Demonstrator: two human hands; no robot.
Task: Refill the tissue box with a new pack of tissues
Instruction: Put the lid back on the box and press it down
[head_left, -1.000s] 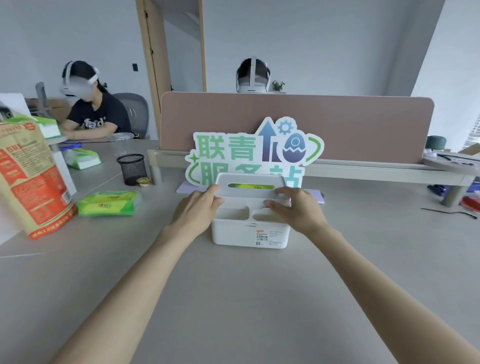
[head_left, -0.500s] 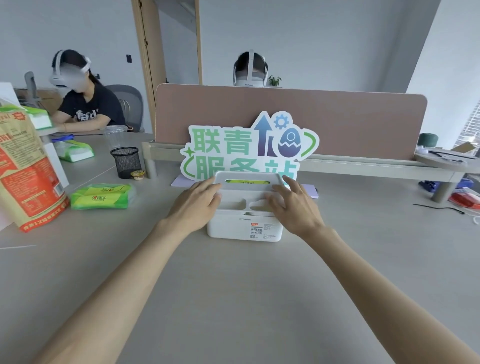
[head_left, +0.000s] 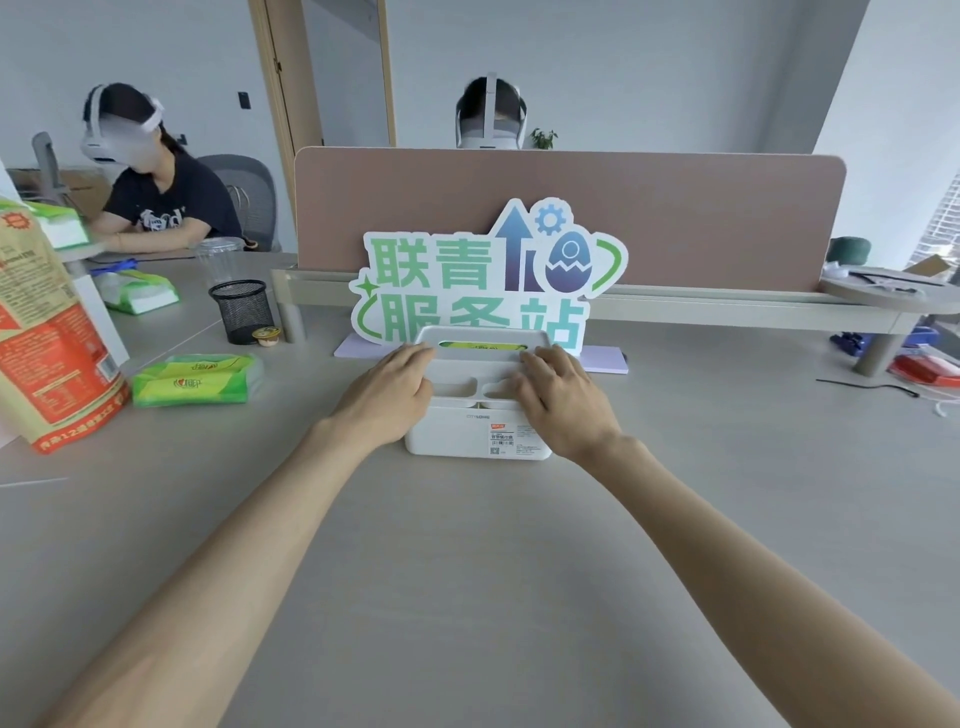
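A white tissue box (head_left: 462, 432) stands on the grey desk in front of me. Its white lid (head_left: 483, 334) lies on top, and a green tissue pack (head_left: 483, 345) shows through the lid's slot. My left hand (head_left: 389, 395) wraps the box's left side, fingertips on the lid's left end. My right hand (head_left: 561, 400) lies over the right side, fingers spread on the lid's right end and the front tray. Another green tissue pack (head_left: 192, 382) lies on the desk to the left.
A cut-out sign (head_left: 488, 270) stands right behind the box, against a pink partition (head_left: 701, 208). At the left are an orange-and-tan bag (head_left: 47, 338), a black mesh cup (head_left: 241, 312) and a small sauce cup (head_left: 266, 335). A person (head_left: 156, 202) sits at the far left.
The lid has come down from a raised, tilted position and now sits low on the box. Both hands followed it down and lie flatter on top.
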